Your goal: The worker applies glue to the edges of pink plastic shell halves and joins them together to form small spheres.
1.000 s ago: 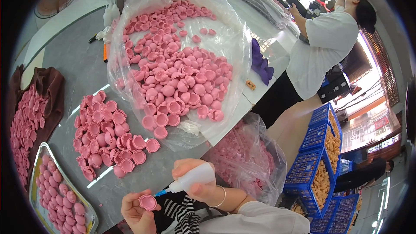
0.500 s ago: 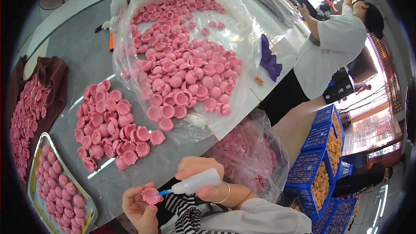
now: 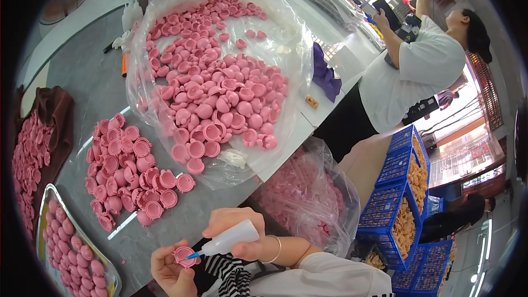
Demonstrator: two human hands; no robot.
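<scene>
on the near side of the heap (image 3: 130, 175), apart from it, the left hand (image 3: 169, 275) pinches the cup (image 3: 179, 254) between fingers and thumb, hollow side facing up. the right hand (image 3: 226, 220) is wrapped around the bottle (image 3: 236, 238), tilting it so the blue tip (image 3: 193, 255) points down at the cup. what has changed is the tip — a second ago it stood by the cup's edge, then it had just passed the rim, and now it lies farther across the hollow. so the work seems to have gone from lining up to the inside of this one cup; whether the tip touches the surface, or anything is coming out, cannot be told. both hands keep the same holds. the heap looks unaltered — as do the domes (image 3: 80, 272) in the tray (image 3: 50, 188), left of the heap and nearer, and the bag (image 3: 291, 38), beyond it to the right.
</scene>
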